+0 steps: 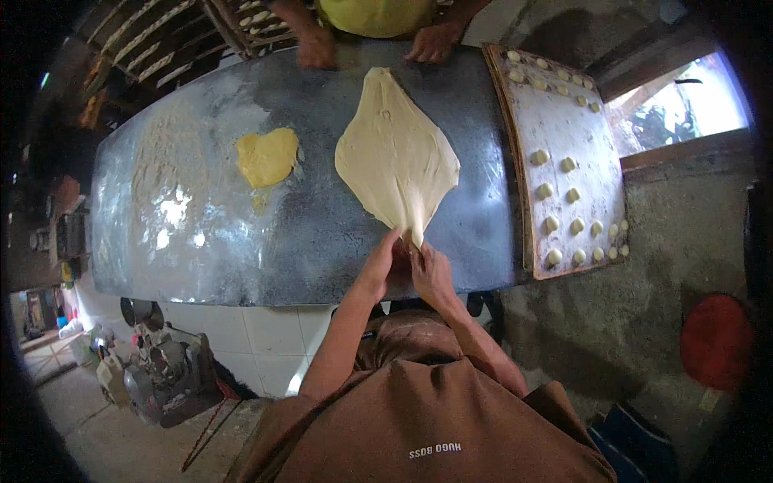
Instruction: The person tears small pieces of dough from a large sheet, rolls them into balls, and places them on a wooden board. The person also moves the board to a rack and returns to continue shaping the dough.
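Observation:
A wide, flattened sheet of pale dough [396, 149] lies on the dark metal tabletop [314, 241], drawn into a narrow tail at its near end. My left hand [383, 266] and my right hand [428, 270] are closed on that tail at the table's near edge, side by side. Left of the sheet sits a smaller, separate patch of yellow dough [266, 157].
A co-worker in yellow [374, 14] stands opposite, both hands [435, 40] at the far edge. A tray [564, 129] with several small dough pieces is at the right. Floury smears mark the table's left. A machine [157, 370] and a red round object [715, 342] stand low on either side.

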A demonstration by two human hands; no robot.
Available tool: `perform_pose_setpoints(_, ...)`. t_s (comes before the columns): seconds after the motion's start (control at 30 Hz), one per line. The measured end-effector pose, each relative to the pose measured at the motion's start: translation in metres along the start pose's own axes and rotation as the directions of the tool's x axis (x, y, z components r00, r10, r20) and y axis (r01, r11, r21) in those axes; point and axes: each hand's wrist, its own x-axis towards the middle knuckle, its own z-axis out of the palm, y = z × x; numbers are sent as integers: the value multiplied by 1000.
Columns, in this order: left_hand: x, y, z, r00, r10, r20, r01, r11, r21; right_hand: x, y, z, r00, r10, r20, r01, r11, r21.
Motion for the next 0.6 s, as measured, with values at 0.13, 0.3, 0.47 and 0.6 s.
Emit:
perform_pose_setpoints(0.13,65,-6,-8,881,-103,461,322,845,-426,-42,-6,-26,978,-169,121,183,976,-117)
perform_pose_setpoints(0.3,67,-19,-41,921,271,281,-293,956,35,-42,-86,-75,877,-166,451,-160,784,600)
perform_pose_setpoints(0.47,-4,-16,-11,773,526,355,-386,-55,921,86,-50,-2,796,-475,374,-66,546,835)
perform_pose_setpoints(0.6,-140,40,77,649,-27,760,-749,-200,632,65,-55,22,564,-417,713,-308,695,650)
